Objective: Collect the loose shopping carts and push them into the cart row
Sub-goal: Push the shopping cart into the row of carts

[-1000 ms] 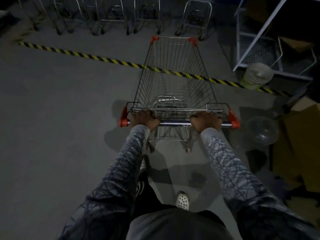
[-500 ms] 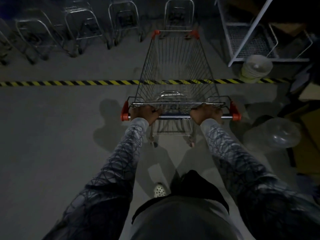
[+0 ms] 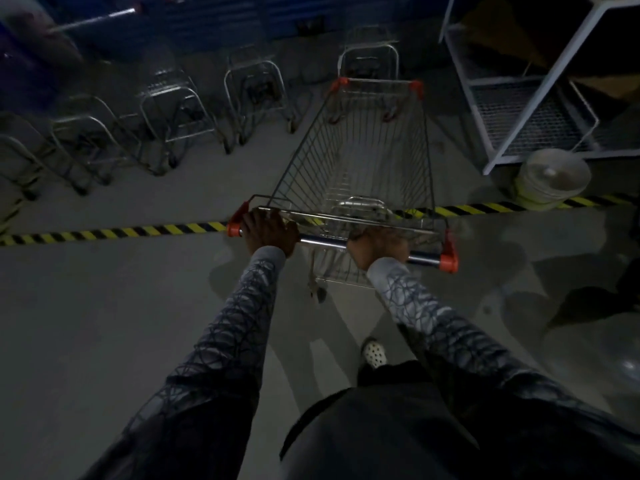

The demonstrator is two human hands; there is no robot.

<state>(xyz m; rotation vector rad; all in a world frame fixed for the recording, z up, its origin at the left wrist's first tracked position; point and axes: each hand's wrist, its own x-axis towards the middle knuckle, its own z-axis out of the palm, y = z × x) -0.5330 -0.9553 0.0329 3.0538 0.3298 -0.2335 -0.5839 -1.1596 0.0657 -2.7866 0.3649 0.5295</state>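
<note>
A wire shopping cart (image 3: 363,147) with orange corner caps stands in front of me, its basket empty. My left hand (image 3: 268,233) grips the left end of its chrome handle bar (image 3: 322,241). My right hand (image 3: 379,245) grips the bar right of centre. The cart's front end sits just short of a parked cart (image 3: 369,60) at the right end of the cart row (image 3: 173,112). The cart's basket straddles the yellow-and-black floor tape (image 3: 138,232).
Several parked carts line the back wall, angled to the left. A white metal rack (image 3: 519,109) stands at the right, with a pale bucket (image 3: 550,180) at its foot on the tape. Dark objects lie on the floor at the far right.
The cart has rolled forward across the striped tape toward the row, and its nose has swung slightly right. Both hands have kept their hold on the handle bar.
</note>
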